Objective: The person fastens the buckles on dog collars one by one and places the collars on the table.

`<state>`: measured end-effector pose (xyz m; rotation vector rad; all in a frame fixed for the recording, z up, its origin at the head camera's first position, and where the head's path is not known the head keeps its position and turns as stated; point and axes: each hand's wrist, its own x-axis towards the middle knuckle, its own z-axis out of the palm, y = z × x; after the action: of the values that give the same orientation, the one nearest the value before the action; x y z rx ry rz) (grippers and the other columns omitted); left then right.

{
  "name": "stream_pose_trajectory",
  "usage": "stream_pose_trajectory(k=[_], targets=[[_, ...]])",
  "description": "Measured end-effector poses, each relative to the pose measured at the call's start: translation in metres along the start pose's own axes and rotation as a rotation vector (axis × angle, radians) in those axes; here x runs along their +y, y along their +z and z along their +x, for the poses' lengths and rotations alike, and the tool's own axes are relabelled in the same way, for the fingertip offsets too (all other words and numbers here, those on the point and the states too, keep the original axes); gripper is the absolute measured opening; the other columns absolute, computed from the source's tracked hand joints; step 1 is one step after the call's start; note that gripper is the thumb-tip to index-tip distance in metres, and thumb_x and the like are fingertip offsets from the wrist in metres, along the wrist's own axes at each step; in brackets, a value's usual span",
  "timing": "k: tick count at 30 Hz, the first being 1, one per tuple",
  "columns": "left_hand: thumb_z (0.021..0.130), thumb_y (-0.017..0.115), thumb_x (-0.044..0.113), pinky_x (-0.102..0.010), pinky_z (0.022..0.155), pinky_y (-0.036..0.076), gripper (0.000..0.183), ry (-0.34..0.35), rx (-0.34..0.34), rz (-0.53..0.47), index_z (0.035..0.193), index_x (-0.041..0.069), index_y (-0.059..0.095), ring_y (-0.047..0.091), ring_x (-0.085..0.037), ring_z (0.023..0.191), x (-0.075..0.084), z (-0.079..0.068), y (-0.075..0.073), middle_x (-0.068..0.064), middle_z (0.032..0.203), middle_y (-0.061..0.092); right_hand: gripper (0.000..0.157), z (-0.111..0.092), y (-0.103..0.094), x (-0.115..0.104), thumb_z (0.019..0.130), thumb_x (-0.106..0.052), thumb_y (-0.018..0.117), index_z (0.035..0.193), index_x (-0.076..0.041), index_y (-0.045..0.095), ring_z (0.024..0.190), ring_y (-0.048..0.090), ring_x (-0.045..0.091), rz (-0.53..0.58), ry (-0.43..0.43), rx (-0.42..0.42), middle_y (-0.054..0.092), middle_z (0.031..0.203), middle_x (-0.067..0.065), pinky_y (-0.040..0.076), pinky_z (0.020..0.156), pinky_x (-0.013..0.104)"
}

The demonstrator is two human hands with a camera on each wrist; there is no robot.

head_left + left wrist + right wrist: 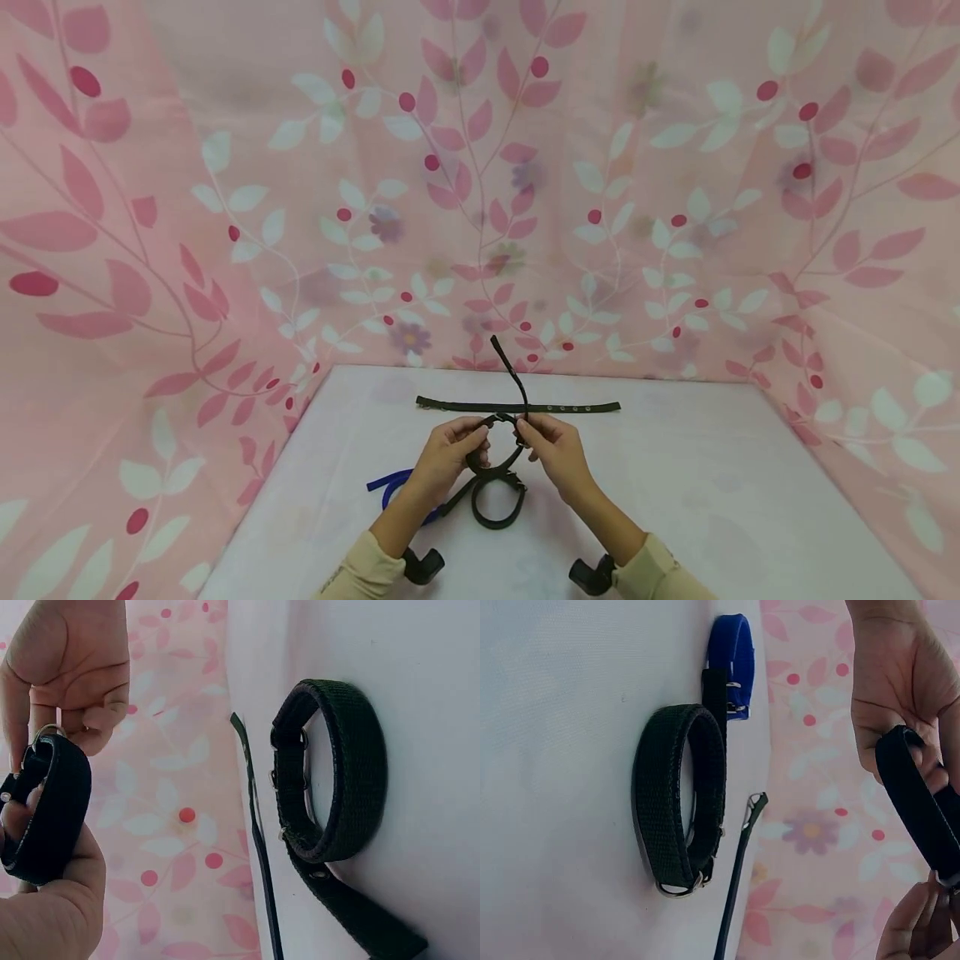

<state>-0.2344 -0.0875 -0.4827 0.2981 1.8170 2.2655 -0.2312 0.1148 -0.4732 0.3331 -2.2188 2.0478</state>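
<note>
While aloft, grips on collar

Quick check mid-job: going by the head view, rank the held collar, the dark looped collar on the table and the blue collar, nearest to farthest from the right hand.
1. Held collar: in the grip of the right hand.
2. Dark looped collar: on the table, below and left of that hand.
3. Blue collar: farther left, partly hidden by the left forearm.
</note>
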Motion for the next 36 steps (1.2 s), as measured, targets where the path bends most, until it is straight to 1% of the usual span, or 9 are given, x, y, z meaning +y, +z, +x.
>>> stream_pose_trajectory(k=[4, 7, 9, 13, 19, 22, 27, 32, 36], targets=[[0.101, 0.058, 0.028, -0.023, 0.058, 0.046, 0.04, -0.019, -0.047, 0.046, 0.123, -0.005, 0.055, 0.041, -0.009, 0.056, 0.003, 0.001, 0.002, 0.002, 0.073, 0.048, 0.023, 0.003, 0.0, 0.002, 0.093, -0.017, 0.069, 0.108, -0.001, 0.074, 0.083, 0.063, 0.012, -0.005, 0.008, 0.046, 0.073, 0.101, 0.016, 0.056, 0.072, 0.028], [0.103, 0.054, 0.032, -0.023, 0.056, 0.042, 0.039, -0.023, -0.086, 0.105, 0.127, 0.001, 0.056, 0.035, -0.01, 0.055, 0.004, 0.005, 0.002, 0.003, 0.071, 0.042, 0.023, 0.009, 0.0, 0.002, 0.093, -0.015, 0.07, 0.11, 0.0, 0.073, 0.085, 0.064, 0.011, -0.003, 0.026, 0.065, 0.074, 0.104, 0.016, 0.056, 0.075, 0.026], [0.103, 0.052, 0.033, -0.023, 0.055, 0.041, 0.038, -0.021, -0.101, 0.13, 0.13, 0.006, 0.056, 0.033, -0.01, 0.055, 0.004, 0.008, 0.001, 0.003, 0.07, 0.04, 0.024, 0.014, -0.001, 0.002, 0.093, -0.014, 0.07, 0.111, 0.0, 0.072, 0.083, 0.064, 0.012, 0.011, 0.037, 0.079, 0.074, 0.102, 0.015, 0.054, 0.073, 0.024], [0.102, 0.054, 0.036, -0.023, 0.054, 0.041, 0.041, -0.014, -0.117, 0.194, 0.135, 0.013, 0.056, 0.034, -0.01, 0.054, 0.001, 0.014, -0.001, 0.003, 0.069, 0.041, 0.027, 0.022, -0.003, 0.002, 0.091, -0.016, 0.073, 0.114, -0.001, 0.072, 0.073, 0.058, 0.011, 0.085, 0.064, 0.099, 0.074, 0.088, 0.005, 0.05, 0.062, 0.022], [0.101, 0.056, 0.038, -0.022, 0.052, 0.042, 0.046, -0.026, -0.127, 0.226, 0.138, 0.011, 0.055, 0.036, -0.008, 0.053, -0.006, 0.015, -0.001, 0.003, 0.071, 0.044, 0.031, 0.024, -0.006, 0.0, 0.093, -0.017, 0.07, 0.116, 0.002, 0.068, 0.058, 0.043, 0.008, 0.24, 0.131, 0.085, 0.066, 0.077, -0.001, 0.038, 0.05, 0.02], [0.101, 0.055, 0.036, -0.021, 0.05, 0.042, 0.046, -0.016, -0.129, 0.227, 0.138, 0.008, 0.055, 0.037, -0.008, 0.052, -0.006, 0.014, -0.001, 0.003, 0.072, 0.046, 0.029, 0.025, -0.009, -0.001, 0.095, -0.019, 0.067, 0.116, 0.001, 0.068, 0.056, 0.044, 0.007, 0.301, 0.145, 0.086, 0.066, 0.079, 0.0, 0.037, 0.049, 0.019], [0.103, 0.053, 0.031, -0.022, 0.05, 0.044, 0.041, -0.006, -0.144, 0.25, 0.135, 0.006, 0.056, 0.041, -0.008, 0.054, -0.003, 0.013, 0.0, 0.0, 0.075, 0.048, 0.031, 0.026, -0.013, -0.006, 0.097, -0.019, 0.064, 0.122, 0.0, 0.065, 0.05, 0.043, 0.007, 0.321, 0.089, 0.09, 0.065, 0.079, 0.001, 0.038, 0.047, 0.019], [0.099, 0.06, 0.031, -0.023, 0.048, 0.04, 0.037, -0.023, -0.122, 0.244, 0.126, 0.006, 0.062, 0.036, -0.009, 0.053, 0.003, 0.013, 0.003, 0.002, 0.068, 0.041, 0.037, 0.024, -0.015, -0.013, 0.098, -0.023, 0.063, 0.128, -0.001, 0.063, 0.045, 0.037, 0.006, 0.29, 0.029, 0.058, 0.057, 0.07, -0.001, 0.032, 0.044, 0.019], [0.094, 0.068, 0.034, -0.023, 0.046, 0.044, 0.035, -0.031, -0.175, 0.312, 0.12, 0.01, 0.068, 0.042, -0.01, 0.05, 0.003, 0.016, 0.005, 0.003, 0.075, 0.054, 0.038, 0.02, -0.014, -0.018, 0.098, -0.025, 0.064, 0.124, 0.001, 0.065, 0.043, 0.034, 0.005, 0.228, 0.003, 0.016, 0.054, 0.068, -0.002, 0.03, 0.043, 0.018]])
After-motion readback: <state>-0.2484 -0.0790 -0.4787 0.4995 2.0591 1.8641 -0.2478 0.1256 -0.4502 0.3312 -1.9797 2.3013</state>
